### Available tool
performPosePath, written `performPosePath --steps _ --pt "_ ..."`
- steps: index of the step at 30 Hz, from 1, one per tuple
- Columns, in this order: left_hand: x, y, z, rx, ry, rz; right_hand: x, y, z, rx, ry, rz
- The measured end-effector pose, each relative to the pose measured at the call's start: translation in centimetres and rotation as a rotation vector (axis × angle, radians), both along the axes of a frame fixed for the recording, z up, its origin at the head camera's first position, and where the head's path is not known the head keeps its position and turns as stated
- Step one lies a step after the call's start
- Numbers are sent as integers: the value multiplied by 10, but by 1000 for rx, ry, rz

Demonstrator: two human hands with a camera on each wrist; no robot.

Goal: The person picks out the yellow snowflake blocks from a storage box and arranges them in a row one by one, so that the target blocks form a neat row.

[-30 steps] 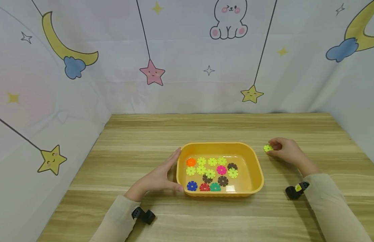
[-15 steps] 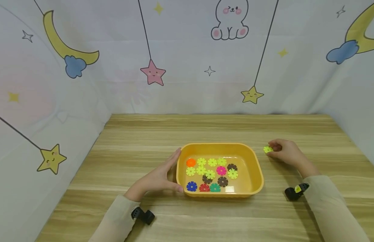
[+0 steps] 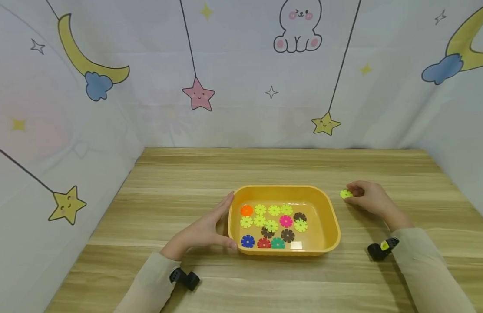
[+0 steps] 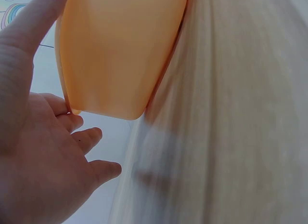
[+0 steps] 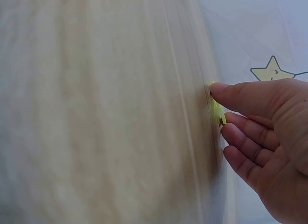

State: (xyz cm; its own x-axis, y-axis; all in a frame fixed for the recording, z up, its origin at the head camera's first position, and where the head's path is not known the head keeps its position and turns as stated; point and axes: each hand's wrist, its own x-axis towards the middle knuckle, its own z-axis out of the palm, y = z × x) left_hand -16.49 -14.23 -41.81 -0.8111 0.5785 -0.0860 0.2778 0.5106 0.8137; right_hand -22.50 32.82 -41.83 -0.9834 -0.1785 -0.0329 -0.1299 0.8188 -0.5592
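A yellow plastic bin (image 3: 322, 224) stands on the table. Inside lie several snowflake discs: lime ones such as this disc (image 3: 260, 209), an orange disc (image 3: 246, 210), a pink disc (image 3: 286, 221), a blue disc (image 3: 247, 241), plus red, green and brown ones. Spread along the bin's left end, my left hand (image 3: 198, 232) touches it with thumb near the front corner and extended fingers near the back corner. Right of the bin, my right hand (image 3: 370, 200) holds a lime snowflake disc (image 3: 345, 194) by its edge, low at the tabletop. The right wrist view shows this disc (image 5: 216, 107) edge-on beside the thumb.
The wood-grain table (image 3: 210, 169) runs back to a printed cloth backdrop (image 3: 241, 121) with stars and moons, which also hangs at both sides. A black wrist camera sits on each sleeve, left camera (image 3: 185, 279) and right camera (image 3: 382, 249).
Both hands, the bin and the discs keep their places relative to each other. Only the head view has shifted slightly.
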Motion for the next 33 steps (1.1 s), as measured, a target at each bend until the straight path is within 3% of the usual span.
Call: performPosePath --steps 22,33 --pt "-1 1 -1 12 7 -17 2 3 -4 -7 23 2" --pt "-1 0 0 13 5 -8 2 3 15 6 73 4"
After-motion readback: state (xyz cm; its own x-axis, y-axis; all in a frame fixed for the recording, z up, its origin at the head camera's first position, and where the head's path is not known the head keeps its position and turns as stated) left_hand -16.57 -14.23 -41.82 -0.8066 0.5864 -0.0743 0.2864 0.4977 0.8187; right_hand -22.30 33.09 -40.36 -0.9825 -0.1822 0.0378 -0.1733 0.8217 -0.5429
